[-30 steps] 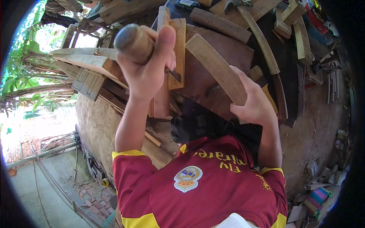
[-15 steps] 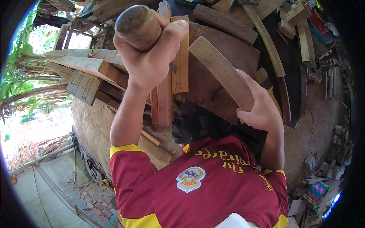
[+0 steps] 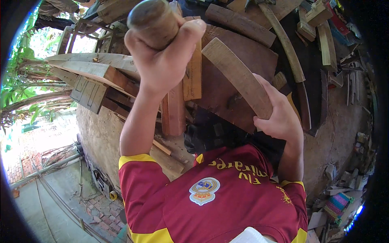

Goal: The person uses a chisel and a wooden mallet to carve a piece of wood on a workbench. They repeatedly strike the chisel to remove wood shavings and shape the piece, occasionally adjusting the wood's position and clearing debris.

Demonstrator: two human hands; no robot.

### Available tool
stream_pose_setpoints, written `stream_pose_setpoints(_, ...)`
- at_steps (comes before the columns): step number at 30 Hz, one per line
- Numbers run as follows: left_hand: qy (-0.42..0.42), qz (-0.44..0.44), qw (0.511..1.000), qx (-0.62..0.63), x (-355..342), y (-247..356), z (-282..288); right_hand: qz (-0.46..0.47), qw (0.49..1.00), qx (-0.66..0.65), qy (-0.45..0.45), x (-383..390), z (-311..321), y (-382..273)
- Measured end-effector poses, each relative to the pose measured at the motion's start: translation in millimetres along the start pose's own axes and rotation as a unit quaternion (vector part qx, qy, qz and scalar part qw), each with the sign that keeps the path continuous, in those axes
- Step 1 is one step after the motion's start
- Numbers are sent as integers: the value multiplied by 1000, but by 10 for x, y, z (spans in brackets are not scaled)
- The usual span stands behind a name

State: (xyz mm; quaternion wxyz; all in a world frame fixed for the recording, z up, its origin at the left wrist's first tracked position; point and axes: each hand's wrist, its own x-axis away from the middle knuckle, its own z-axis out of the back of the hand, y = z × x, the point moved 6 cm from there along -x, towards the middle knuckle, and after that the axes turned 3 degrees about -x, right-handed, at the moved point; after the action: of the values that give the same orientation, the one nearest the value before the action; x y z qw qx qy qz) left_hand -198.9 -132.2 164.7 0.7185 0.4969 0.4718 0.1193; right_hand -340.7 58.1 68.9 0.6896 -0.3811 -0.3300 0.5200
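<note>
My left hand (image 3: 166, 60) is raised at upper centre, fingers wrapped round a thick, rounded wooden tool handle (image 3: 150, 22); the tool's lower end is hidden behind it. Just beyond stand a pale upright board (image 3: 192, 85) and a reddish timber (image 3: 173, 115). My right hand (image 3: 279, 113), at right of centre, grips a long, flat, slightly curved-looking wooden bar (image 3: 235, 75) by its lower part. The bar slants up-left over a dark brown wooden sheet (image 3: 247, 48), its free end close beside the pale board.
Long planks (image 3: 85, 67) lie stacked at left. A hammer-like tool with a long wooden handle (image 3: 285, 48), a round timber (image 3: 239, 26) and wood blocks (image 3: 328, 44) lie at upper right. Scraps and a woven coloured item (image 3: 338, 206) lie lower right. Pipes (image 3: 48, 170) run at lower left.
My left hand has risen and shifted slightly right with the handle, and the metal blade seen below it earlier is now hidden. My right hand and bar have shifted slightly right.
</note>
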Motion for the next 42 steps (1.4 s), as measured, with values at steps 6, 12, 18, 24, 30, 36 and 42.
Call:
stream_pose_setpoints(6, 27, 32, 994, -105, 16, -86, -158, -9, 999, -5, 52, 88, 162, -55)
stream_pose_setpoints(12, -14, -8, 997, -77, -45, -14, -400, 27, 945, 144, 293, 369, 810, -180)
stream_pose_setpoints(18, -19, 4, 994, -108, -93, 41, -408, 49, 907, -1, 418, 685, 1139, -482)
stream_pose_setpoints(24, 20, -24, 997, -69, -63, 41, -317, 28, 879, -56, 473, 770, 934, -508)
stream_pose_setpoints(30, -7, -58, 992, -108, -29, 72, -256, 17, 925, -12, 380, 775, 982, -348)
stream_pose_setpoints(36, 2, -27, 995, -93, -21, 77, -266, 7, 919, -29, 392, 773, 942, -325)
stream_pose_setpoints(42, -7, -51, 994, -97, -14, 54, -283, 13, 924, -1, 381, 781, 962, -328)
